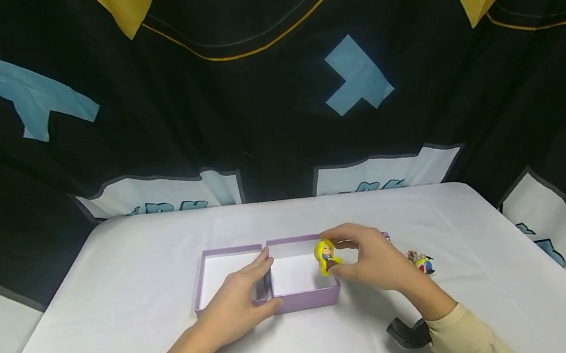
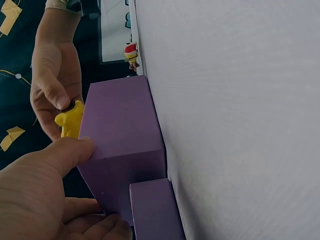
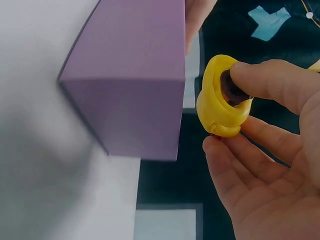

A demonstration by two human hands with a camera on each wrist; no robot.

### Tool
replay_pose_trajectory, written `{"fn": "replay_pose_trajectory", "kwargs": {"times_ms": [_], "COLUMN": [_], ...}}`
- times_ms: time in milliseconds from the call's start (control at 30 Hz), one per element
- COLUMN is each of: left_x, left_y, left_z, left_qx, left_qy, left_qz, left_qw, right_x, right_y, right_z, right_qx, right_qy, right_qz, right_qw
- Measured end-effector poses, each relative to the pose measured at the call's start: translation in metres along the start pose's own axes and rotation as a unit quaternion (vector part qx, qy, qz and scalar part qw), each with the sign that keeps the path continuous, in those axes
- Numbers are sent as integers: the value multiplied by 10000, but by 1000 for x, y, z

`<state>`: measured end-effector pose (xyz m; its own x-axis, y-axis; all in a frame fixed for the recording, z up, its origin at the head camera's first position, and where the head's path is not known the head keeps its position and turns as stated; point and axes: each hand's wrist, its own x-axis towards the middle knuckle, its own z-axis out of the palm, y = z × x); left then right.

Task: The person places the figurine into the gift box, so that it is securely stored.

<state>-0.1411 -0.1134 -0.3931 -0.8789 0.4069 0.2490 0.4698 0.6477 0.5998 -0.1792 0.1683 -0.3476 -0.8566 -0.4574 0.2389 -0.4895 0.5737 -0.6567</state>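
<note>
My right hand (image 1: 370, 254) pinches a small doll figurine (image 1: 326, 256) with long yellow hair and a dark base, thumb on the base. It is held above the right side of an open purple box (image 1: 307, 300) with a white inside. The right wrist view shows the yellow figurine (image 3: 222, 112) upside down beside the box's outer wall. My left hand (image 1: 237, 307) holds the box at its near left corner, thumb (image 2: 75, 150) on the front wall and fingers around the left side. Left of the box lies a shallower purple tray or lid (image 1: 207, 251), partly behind the left hand.
More small colourful figurines (image 1: 423, 263) lie on the white table (image 1: 133, 287) to the right, partly hidden by the right hand. A black curved piece (image 1: 408, 334) rests near the right sleeve. A dark curtain (image 1: 265, 114) hangs behind the table.
</note>
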Motion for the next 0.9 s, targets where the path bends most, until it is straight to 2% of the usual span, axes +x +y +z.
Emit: {"fn": "replay_pose_trajectory", "kwargs": {"times_ms": [433,900], "left_x": [0,-1], "left_y": [0,1], "left_z": [-1,-2], "left_qx": [-11,-78], "left_qy": [-94,-98], "left_qz": [-52,22], "left_qw": [9999,9999], "right_x": [19,41], "right_y": [-14,-22], "right_z": [27,46], "right_qx": [-17,-315], "right_qy": [-407,-1393], "right_qz": [-190,-394], "right_qw": [9990,9890]}}
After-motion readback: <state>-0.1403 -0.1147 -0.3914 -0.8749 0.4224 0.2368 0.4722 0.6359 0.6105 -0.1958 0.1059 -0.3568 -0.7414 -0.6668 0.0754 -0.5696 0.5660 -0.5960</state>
